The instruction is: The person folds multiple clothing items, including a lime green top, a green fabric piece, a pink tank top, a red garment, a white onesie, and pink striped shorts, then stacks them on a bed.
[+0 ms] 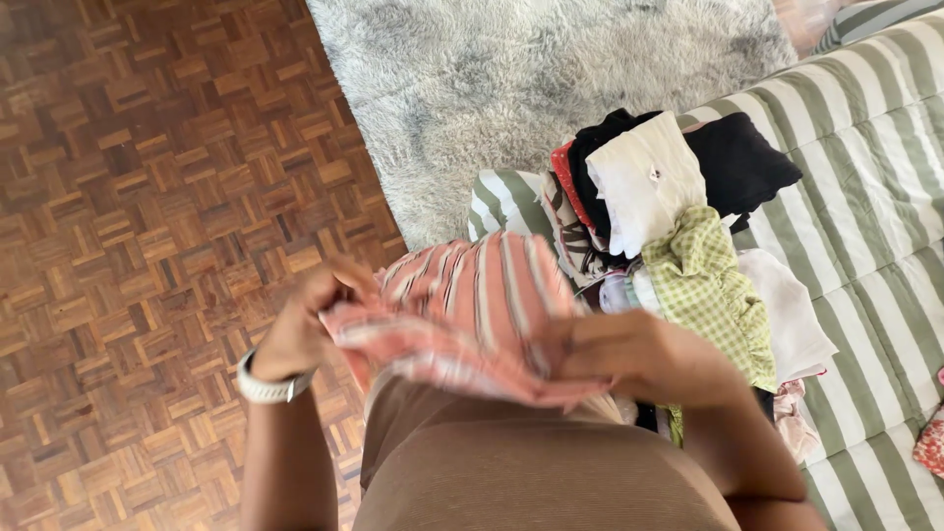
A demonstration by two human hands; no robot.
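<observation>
A pink and white striped garment point(472, 305) is stretched between both my hands in front of my body. My left hand point(300, 329), with a white band on the wrist, grips its left edge. My right hand point(634, 354) pinches its lower right edge. Just beyond the garment lies a pile of clothes on a striped bed: a white piece point(644, 182), a black one point(737, 162), a green checked one point(708, 280) and a red patterned one point(565, 182).
The bed cover point(865, 197) has green and white stripes and fills the right side. A shaggy grey rug point(531, 88) lies at the top centre. Wooden parquet floor point(147, 197) covers the left.
</observation>
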